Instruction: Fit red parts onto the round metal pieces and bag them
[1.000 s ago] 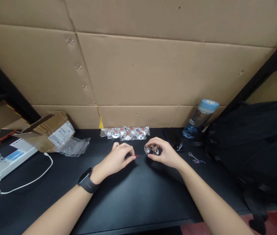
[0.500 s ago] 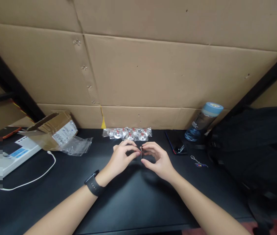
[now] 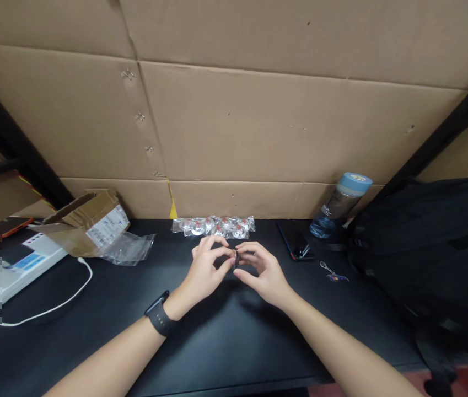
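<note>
From my seat the cardboard wall (image 3: 258, 121) fills everything from nine through twelve to three o'clock, and the black table (image 3: 234, 342) runs beneath it. A black backpack (image 3: 436, 242) slumps at three o'clock. At nine o'clock I see an opened cardboard box (image 3: 87, 220) lying on a clear plastic bag (image 3: 130, 249), with a white cable (image 3: 60, 303) curling off below it. Towards two o'clock stands a water bottle (image 3: 339, 207) with a pale blue cap, a dark phone (image 3: 295, 242) flat just beside it, and a small keychain (image 3: 333, 273) nearer the backpack. At twelve o'clock, against the wall, lies a row of bagged clear parts (image 3: 214, 226) with red bits inside.

At the centre, my left hand (image 3: 206, 270), black watch on its wrist, and my right hand (image 3: 264, 273) meet fingertip to fingertip. Both pinch narrowly on one small clear part (image 3: 236, 258) held edge-on above the table; its detail is too small to tell.
</note>
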A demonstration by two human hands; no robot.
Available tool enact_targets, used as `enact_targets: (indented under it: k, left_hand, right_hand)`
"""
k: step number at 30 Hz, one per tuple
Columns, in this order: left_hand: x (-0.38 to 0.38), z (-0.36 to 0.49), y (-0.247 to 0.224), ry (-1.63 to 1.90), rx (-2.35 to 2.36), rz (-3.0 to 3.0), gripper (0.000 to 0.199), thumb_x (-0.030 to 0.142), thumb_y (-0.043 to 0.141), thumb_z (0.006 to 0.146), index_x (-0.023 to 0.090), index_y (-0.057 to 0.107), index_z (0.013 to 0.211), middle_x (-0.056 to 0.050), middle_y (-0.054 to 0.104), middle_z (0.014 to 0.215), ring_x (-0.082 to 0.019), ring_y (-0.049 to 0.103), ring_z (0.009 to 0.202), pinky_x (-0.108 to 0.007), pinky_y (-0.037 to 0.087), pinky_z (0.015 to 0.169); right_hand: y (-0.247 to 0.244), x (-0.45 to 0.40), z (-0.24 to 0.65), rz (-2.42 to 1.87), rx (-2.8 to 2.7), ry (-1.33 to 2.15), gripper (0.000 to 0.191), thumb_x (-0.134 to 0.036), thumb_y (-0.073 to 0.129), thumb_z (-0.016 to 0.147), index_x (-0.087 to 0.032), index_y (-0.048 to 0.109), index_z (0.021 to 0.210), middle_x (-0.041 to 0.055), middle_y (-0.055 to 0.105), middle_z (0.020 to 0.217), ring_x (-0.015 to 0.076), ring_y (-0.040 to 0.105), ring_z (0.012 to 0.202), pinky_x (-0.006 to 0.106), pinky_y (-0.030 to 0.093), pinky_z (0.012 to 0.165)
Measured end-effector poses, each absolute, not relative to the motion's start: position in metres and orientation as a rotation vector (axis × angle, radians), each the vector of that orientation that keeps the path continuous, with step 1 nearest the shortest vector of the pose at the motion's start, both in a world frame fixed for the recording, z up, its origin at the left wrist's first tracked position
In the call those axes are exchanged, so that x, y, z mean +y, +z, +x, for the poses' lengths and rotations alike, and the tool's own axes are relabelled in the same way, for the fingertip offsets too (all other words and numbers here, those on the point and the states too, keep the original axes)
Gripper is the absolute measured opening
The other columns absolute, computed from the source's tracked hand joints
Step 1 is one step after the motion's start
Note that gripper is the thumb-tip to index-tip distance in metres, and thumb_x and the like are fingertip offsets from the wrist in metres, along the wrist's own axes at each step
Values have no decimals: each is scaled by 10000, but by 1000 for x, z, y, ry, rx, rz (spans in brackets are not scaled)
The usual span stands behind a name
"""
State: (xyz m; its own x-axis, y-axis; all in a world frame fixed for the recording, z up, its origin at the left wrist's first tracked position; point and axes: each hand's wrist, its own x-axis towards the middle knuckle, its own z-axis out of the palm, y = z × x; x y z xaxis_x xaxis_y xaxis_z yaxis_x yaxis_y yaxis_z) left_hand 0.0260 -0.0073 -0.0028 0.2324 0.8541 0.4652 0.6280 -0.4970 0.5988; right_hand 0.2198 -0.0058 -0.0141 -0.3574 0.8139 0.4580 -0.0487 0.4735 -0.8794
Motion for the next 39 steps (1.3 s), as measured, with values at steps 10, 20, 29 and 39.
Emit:
enact_targets:
  k: [10, 20, 29, 39]
  left_hand:
    - [-10, 26, -3, 1150, 1406, 2440, 106, 245, 625, 936, 265, 728, 923, -52, 621, 1124, -274, 478, 1185, -445, 330, 930]
    - [-7, 22, 0, 1111, 1490, 2427, 122, 225, 636, 909, 271, 749, 902, -64, 589, 1211, -307, 436, 1228, -469, 337, 939]
    - [-3, 21, -2, 991, 1342, 2248, 147, 346, 617, 939, 268, 736, 902, -52, 614, 1155, -279, 483, 1173, -474, 382, 983]
    - [-3, 18, -2, 815, 1246, 2341, 244, 448, 533, 986, 342, 691, 1138, -18, 597, 1314, -270, 441, 1264, -488, 330, 1066]
  right_hand:
    - [-20, -7, 217, -693, -1643, 1152, 393, -301, 740, 863, -282, 534, 1198, 59, 578, 1233, 220, 689, 1062, 382, 578, 956]
    - [-10, -5, 224, -828, -1891, 814, 342, -258, 743, 845, -260, 596, 1154, 76, 601, 1230, 231, 623, 1132, 387, 536, 973]
    - [-6, 3, 233, -815, -2062, 509, 70, -241, 620, 951, -262, 666, 999, 63, 653, 1068, 222, 617, 1020, 377, 500, 919]
    - [-3, 3, 238, -847, -2222, 452, 89, -185, 579, 948, -246, 638, 974, 71, 610, 1140, 233, 563, 1060, 401, 478, 941]
